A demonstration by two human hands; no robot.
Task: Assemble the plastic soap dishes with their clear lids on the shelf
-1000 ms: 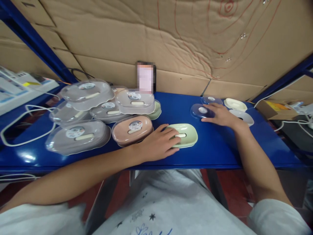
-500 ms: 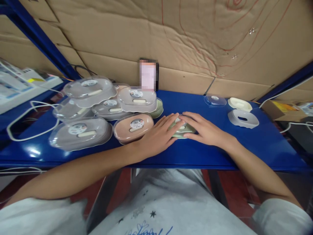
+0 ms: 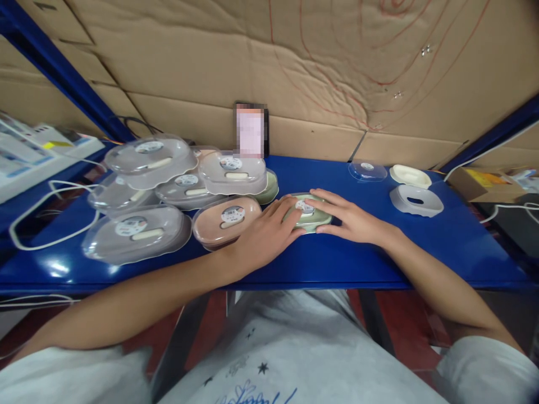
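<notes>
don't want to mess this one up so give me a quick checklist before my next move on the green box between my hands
1. Left hand at the green box: ok, fingers over its left side.
2. Right hand at the other end: ok, fingers and thumb around its right side.
3. Clear lid over the green box: ok, its label faces up.
4. Lid seated all around: cannot tell, fingers cover part of the edge.
5. Left hand free of the peach box: cannot tell, the hand overlaps it in view.
6. Spare clear lid away from both hands: ok, it lies farther back.
</notes>
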